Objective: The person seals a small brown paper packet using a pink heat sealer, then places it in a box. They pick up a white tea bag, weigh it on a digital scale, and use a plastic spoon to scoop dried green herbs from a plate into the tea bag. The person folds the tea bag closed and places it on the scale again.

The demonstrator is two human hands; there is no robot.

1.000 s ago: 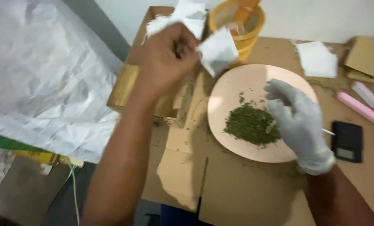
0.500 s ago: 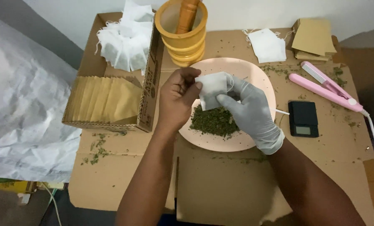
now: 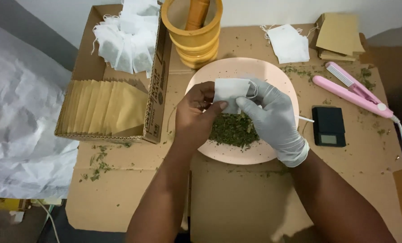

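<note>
Both my hands hold a small white paper tea bag (image 3: 230,91) above a pink plate (image 3: 241,67). My bare left hand (image 3: 195,116) pinches its left edge. My right hand (image 3: 273,118), in a white glove, grips its right side with thumb and fingers. Under the bag, a heap of dried green herb (image 3: 234,130) lies on the plate, partly hidden by my hands.
A cardboard box (image 3: 154,94) at the left holds brown envelopes (image 3: 102,108) and white tea bags (image 3: 127,38). A yellow mortar with a pestle (image 3: 193,31) stands behind the plate. A black pocket scale (image 3: 328,126), a pink heat sealer (image 3: 351,92), a loose bag (image 3: 288,42) and brown sachets (image 3: 340,33) lie at the right.
My left hand carried the white bag from the box over to the plate. My gloved right hand left the herb and took hold of the bag. The view has swung to centre on the plate.
</note>
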